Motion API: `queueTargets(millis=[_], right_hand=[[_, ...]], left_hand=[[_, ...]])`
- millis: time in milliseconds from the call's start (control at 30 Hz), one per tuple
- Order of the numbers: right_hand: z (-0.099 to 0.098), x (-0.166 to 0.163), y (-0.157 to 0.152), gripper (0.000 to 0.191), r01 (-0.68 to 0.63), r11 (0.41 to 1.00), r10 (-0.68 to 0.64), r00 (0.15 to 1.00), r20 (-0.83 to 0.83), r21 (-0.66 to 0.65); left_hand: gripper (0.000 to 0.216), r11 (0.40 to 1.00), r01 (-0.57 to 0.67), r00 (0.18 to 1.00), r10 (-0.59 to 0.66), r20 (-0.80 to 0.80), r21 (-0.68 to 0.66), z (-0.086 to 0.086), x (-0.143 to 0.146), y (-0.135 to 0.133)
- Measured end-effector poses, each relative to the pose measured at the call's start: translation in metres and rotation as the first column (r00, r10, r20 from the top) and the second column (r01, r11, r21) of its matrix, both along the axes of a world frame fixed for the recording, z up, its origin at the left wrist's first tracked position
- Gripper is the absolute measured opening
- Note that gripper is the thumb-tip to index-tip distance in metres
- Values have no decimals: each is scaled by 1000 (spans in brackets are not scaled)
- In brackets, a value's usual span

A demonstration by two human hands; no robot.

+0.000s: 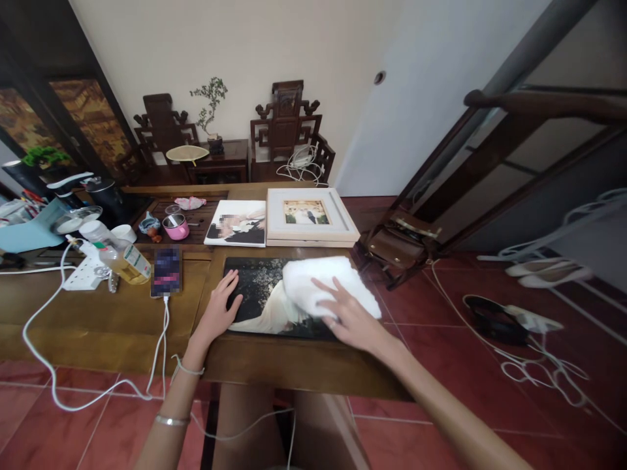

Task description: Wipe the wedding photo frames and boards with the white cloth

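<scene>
Obs.: L hand (220,308), spread, is resting on photo panel (264,301) at near right of worktop (294,362), R hand (349,316), splayed, is pressing white cloth (304,279) thereon; uneven sideways push poss. risking panel slipping off right edge.

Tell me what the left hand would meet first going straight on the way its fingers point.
Past the dark picture panel it touches, the left hand would likely first meet the near edge of the smaller white-edged picture beyond; depth is unclear from this view.
</scene>
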State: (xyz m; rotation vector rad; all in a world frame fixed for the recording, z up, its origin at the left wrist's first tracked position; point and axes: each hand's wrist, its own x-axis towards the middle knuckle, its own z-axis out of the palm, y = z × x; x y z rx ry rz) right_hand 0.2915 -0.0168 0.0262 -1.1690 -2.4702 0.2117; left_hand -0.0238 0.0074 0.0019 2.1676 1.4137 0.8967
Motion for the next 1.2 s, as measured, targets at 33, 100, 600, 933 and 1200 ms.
queueTargets(millis=[33, 100, 600, 933, 1200], right_hand=[[1, -1, -18, 24, -15, 1000, 15, 1000, -5, 1], [2, -3, -50, 24, -84, 996, 84, 996, -15, -3], [6, -30, 56, 31, 37, 998, -35, 998, 48, -46], [2, -35, 29, 30, 29, 999, -28, 999, 46, -28], [10, -38, -89, 30, -171, 984, 173, 984, 35, -53]], left_hand=[[46, 1000, 1, 1000, -1, 2, 7, -1, 0, 0], [46, 1000, 2, 1000, -2, 6, 15, -1, 0, 0], [47, 1000, 15, 1000, -15, -5, -14, 0, 0, 0], [45, 1000, 6, 1000, -6, 20, -7, -1, 1, 0], [46, 1000, 2, 1000, -2, -6, -17, -3, 2, 0]])
